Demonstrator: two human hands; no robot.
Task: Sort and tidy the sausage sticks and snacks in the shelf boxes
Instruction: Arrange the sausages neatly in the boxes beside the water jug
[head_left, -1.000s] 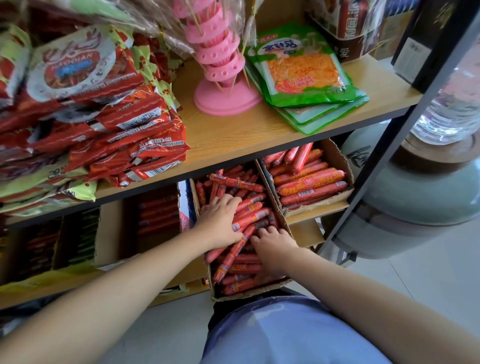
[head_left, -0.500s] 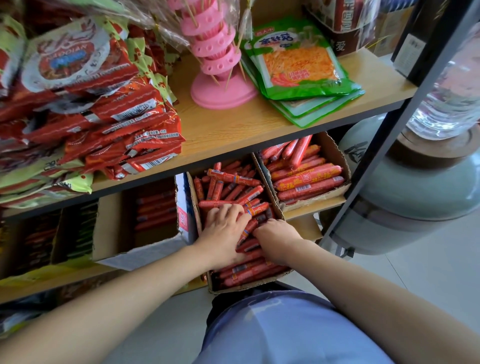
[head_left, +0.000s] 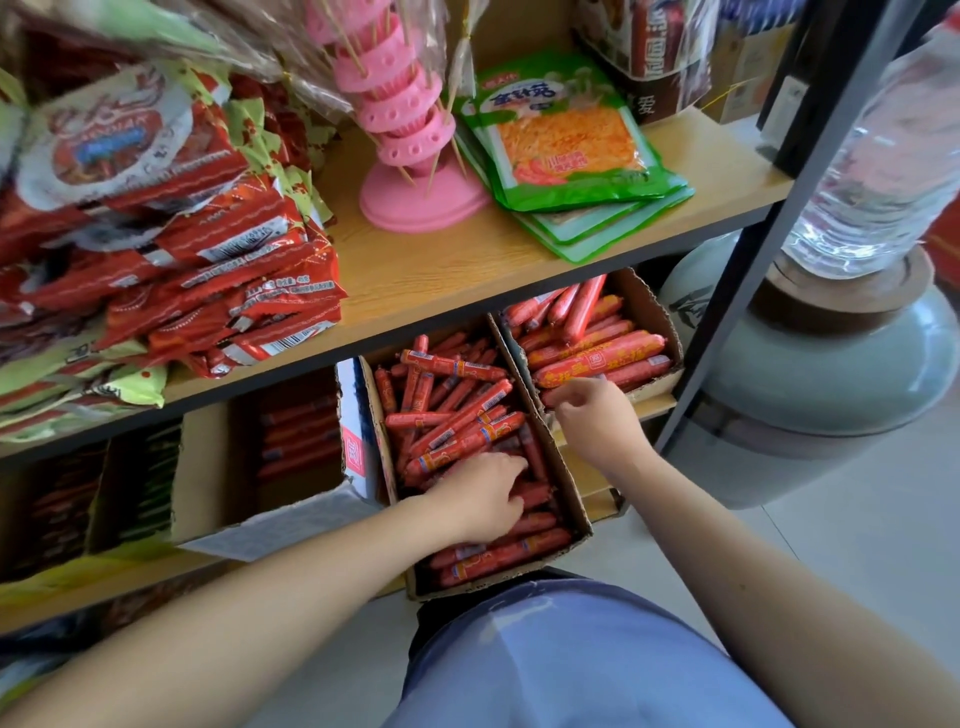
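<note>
Thin red sausage sticks (head_left: 457, 415) lie jumbled in the middle cardboard box (head_left: 493, 587) on the lower shelf. My left hand (head_left: 483, 493) is down in this box, fingers curled over a few sticks near the front. To the right, a second box (head_left: 644, 301) holds thicker sausages (head_left: 597, 358). My right hand (head_left: 592, 415) hovers at that box's front edge, fingers loosely curled, with nothing visible in them.
Red snack packs (head_left: 234, 291) are piled on the upper shelf at the left. A pink skewer stand (head_left: 415, 197) and green packets (head_left: 566, 135) are beside them. Another box (head_left: 208, 467) sits left of the middle one. Beyond the metal shelf post (head_left: 753, 260) a water bottle (head_left: 883, 156) stands on a ceramic jar (head_left: 831, 374).
My right hand has left the middle box and moved up and right to the thick-sausage box. My left hand has slid toward the front of the middle box.
</note>
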